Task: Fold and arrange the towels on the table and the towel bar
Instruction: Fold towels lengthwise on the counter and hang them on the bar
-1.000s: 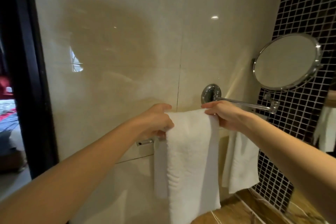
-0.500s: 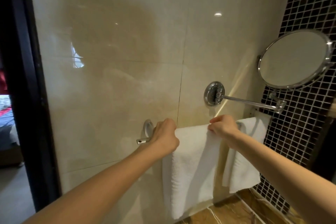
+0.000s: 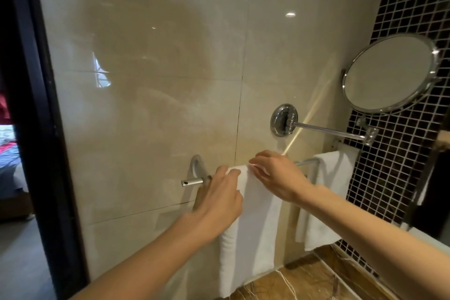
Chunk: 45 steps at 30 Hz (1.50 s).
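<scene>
A folded white towel [image 3: 258,226] hangs over the chrome towel bar [image 3: 304,162] on the beige tiled wall. My left hand [image 3: 219,197] rests on the towel's upper left edge beside the bar's left end, fingers loosely spread. My right hand [image 3: 277,175] lies across the towel's top fold on the bar, its fingers stretched out to the left. A second white towel [image 3: 326,197] hangs further right on the same bar, untouched.
A round chrome mirror [image 3: 389,73] on a swing arm [image 3: 326,130] juts out above the bar's right part. A dark mosaic wall [image 3: 401,178] closes the right side. Brown marble counter [image 3: 304,282] lies below the towels. A black door frame [image 3: 36,129] stands left.
The towel went from held up in front of the bar to draped over it. Both hands loosened their grip and now lie flatter and closer together on its top.
</scene>
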{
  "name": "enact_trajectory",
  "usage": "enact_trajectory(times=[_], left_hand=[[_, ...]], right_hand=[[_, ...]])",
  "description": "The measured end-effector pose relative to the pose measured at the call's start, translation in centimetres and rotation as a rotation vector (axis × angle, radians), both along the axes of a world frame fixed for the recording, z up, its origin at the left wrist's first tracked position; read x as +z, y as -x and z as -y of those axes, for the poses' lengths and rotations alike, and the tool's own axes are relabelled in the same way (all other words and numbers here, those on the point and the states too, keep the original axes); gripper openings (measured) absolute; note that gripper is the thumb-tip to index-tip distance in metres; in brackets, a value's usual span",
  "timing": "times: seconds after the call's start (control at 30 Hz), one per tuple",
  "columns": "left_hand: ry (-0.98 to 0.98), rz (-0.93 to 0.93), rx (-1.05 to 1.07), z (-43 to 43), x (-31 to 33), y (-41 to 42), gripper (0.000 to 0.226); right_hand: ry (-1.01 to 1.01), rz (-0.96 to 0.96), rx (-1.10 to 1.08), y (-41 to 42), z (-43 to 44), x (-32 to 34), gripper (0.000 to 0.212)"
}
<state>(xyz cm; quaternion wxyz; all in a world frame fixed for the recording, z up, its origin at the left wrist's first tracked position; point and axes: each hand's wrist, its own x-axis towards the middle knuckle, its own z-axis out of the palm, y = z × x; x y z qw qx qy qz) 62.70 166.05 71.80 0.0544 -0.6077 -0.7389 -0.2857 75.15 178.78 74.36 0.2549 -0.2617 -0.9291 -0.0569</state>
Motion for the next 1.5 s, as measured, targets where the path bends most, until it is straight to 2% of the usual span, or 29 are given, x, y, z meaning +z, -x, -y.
enact_trajectory(times=[0.17,0.27,0.33,0.43,0.67,0.77,0.9,1.1,1.23,1.37,1.5], left_hand=[[-0.211,0.029,-0.079,2.5,-5.4,-0.9,0.046],[-0.32,0.175,-0.152,3.1,-9.2,-0.6,0.041],[-0.352,0.293,-0.128,3.3,-11.9,-0.2,0.037],[-0.27,0.449,-0.031,3.5,-15.3,0.2,0.043],[0.003,0.665,0.07,2.9,-23.7,1.1,0.047],[0.072,0.706,0.064,2.3,-26.1,1.2,0.049],[0.157,0.742,0.037,1.0,-28.4,1.4,0.038],[0.15,0.813,0.017,0.0,-31.6,0.3,0.037],[0.1,0.838,0.012,-1.5,-32.0,0.3,0.032],[0.045,0.867,0.023,-3.2,-31.6,0.7,0.018],[0.021,0.813,0.059,-4.4,-31.2,1.1,0.029]], right_hand=[[-0.018,0.071,0.041,0.5,0.6,-1.1,0.044],[-0.016,0.02,0.032,0.7,0.4,-1.2,0.047],[-0.008,-0.02,0.019,0.9,0.3,-1.1,0.043],[-0.019,-0.052,-0.001,1.3,0.1,-1.6,0.036],[0.033,-0.056,-0.023,2.2,-0.5,-1.5,0.039],[0.072,-0.017,0.004,2.2,-0.9,-1.0,0.038],[0.088,0.023,-0.007,2.8,-2.0,-0.7,0.04],[0.034,-0.059,0.071,2.4,-2.5,-2.1,0.048],[-0.01,-0.193,0.161,1.4,-1.8,-3.5,0.034],[0.041,-0.284,0.142,1.2,-1.3,-3.6,0.031],[0.044,-0.27,0.095,1.6,-1.1,-3.1,0.028]])
